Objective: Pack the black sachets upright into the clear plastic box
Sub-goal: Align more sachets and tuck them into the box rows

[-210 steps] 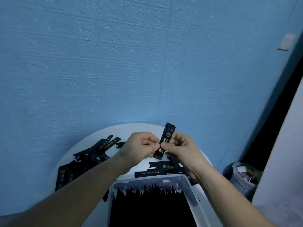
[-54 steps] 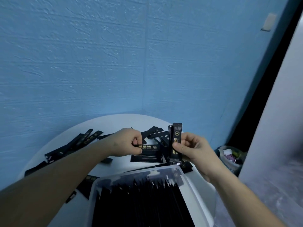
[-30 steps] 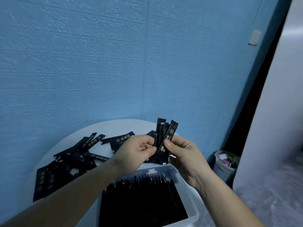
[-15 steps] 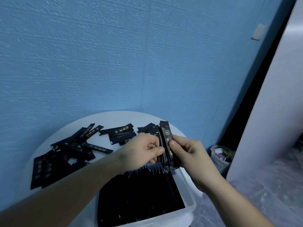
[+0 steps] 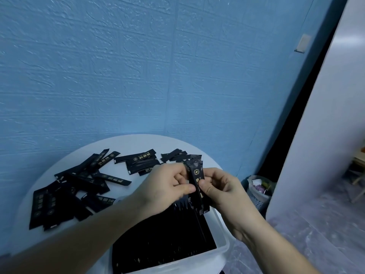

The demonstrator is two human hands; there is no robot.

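A small bundle of black sachets (image 5: 196, 176) with gold print stands upright between my hands, its lower ends just above the far edge of the clear plastic box (image 5: 222, 252). My left hand (image 5: 166, 186) pinches the bundle from the left and my right hand (image 5: 221, 189) pinches it from the right. The box sits at the near side of the round white table (image 5: 138, 143) and is packed with rows of upright black sachets (image 5: 164, 236). Loose sachets (image 5: 79, 186) lie scattered flat on the table's left and far side.
A blue textured wall rises right behind the table. A small wastebasket (image 5: 258, 191) with rubbish stands on the floor to the right, beside a pale wall panel (image 5: 325, 135). Grey floor shows at the lower right.
Both hands have brought the sachet bundle down and squared it up; its lower ends now hang at the box's far edge. The view has shifted slightly.
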